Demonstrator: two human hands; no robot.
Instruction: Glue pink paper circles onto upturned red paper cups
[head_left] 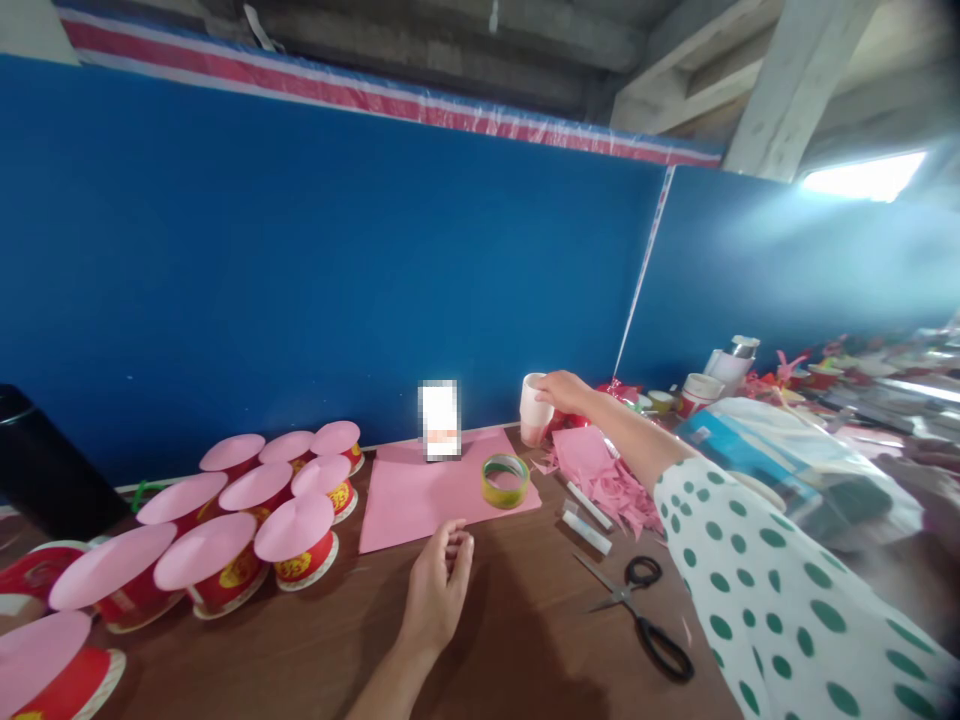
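At the back of the table, my right hand [564, 392] reaches out and grips the rim of a white paper cup [535, 418], which looks like part of a stack. My left hand [442, 580] rests over the brown table [360, 650] with its fingers loosely curled and nothing seen in it. Just beyond it lie pink paper sheets [420, 495] with a roll of tape [504, 484] on them. Black-handled scissors [626, 598] lie spread to the right, below a small clear tube [586, 530] and a white stick [590, 506].
Several red cups topped with pink paper discs [294, 528] stand on the left, near a black bottle [45, 460]. Pink paper scraps [600, 475] lie under my right forearm. A plastic-wrapped blue-and-white pack [795, 465] fills the right side. A blue partition [337, 240] rises behind.
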